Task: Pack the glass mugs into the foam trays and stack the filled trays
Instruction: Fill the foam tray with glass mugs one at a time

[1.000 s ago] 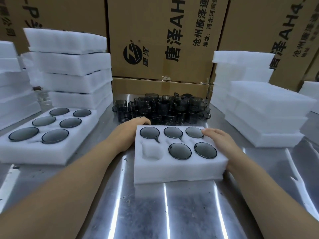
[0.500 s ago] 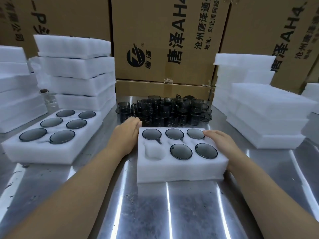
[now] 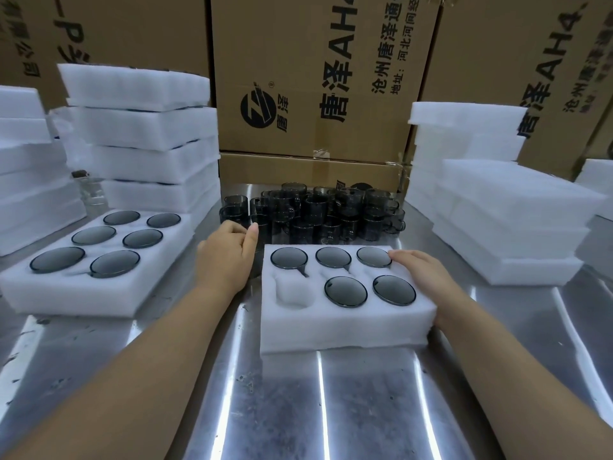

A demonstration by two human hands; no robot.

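Head view: foam tray point(image 3: 345, 322) has one empty pocket point(image 3: 292, 292), front-left. Left hand point(image 3: 227, 257), fingers loosely open, nears the glass mugs point(image 3: 315, 212) behind the tray; right hand point(image 3: 423, 277) rests flat, steadying it. Seat the mug straight, handle in its slot.

left hand point(image 3: 225, 257): forearm extended, fingers loosely curled, empty | right hand point(image 3: 428, 280): flat, palm down, fingers spread

Bare forearms and hands, no sleeves or gloves.
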